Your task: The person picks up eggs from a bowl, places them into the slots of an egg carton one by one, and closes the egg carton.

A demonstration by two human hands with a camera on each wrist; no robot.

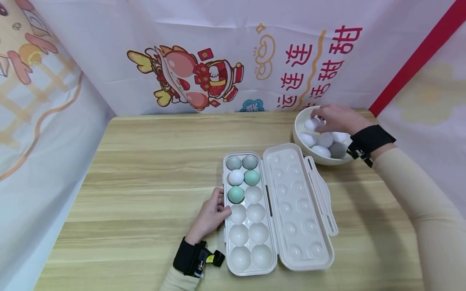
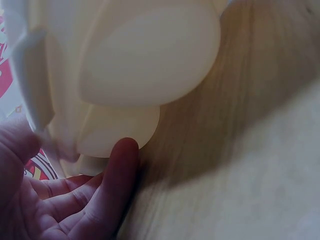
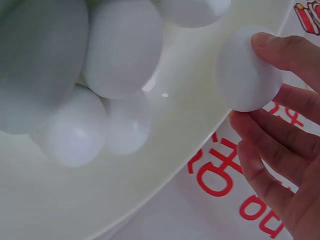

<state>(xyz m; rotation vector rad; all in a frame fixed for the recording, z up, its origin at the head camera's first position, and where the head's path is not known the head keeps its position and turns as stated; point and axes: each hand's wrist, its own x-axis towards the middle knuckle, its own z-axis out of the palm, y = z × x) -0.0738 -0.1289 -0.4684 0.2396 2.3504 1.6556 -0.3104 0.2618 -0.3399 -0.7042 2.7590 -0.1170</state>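
Between thumb and fingers, my right hand point(image 1: 339, 118) pinches a white egg point(image 3: 248, 69) at the inner wall of a cream bowl point(image 1: 299, 128). More white and grey eggs point(image 1: 325, 140) lie in the bowl below that hand. My left hand point(image 1: 210, 215) grips the left side of a white egg carton point(image 1: 250, 223), its fingers against the cups' underside point(image 2: 120, 132) in the left wrist view. The carton lies unfolded. Its far cups hold two grey-blue eggs point(image 1: 242, 162), a white egg point(image 1: 236, 178) and two green eggs point(image 1: 244, 186); the nearer cups hold none.
The carton's lid point(image 1: 299, 210) lies flat on the right, with a slotted latch strip point(image 1: 322, 196) along its outer edge. Beneath everything is a wood-grain table point(image 1: 156, 173). A printed cloth point(image 1: 225, 24) hangs behind the table, close to the bowl.
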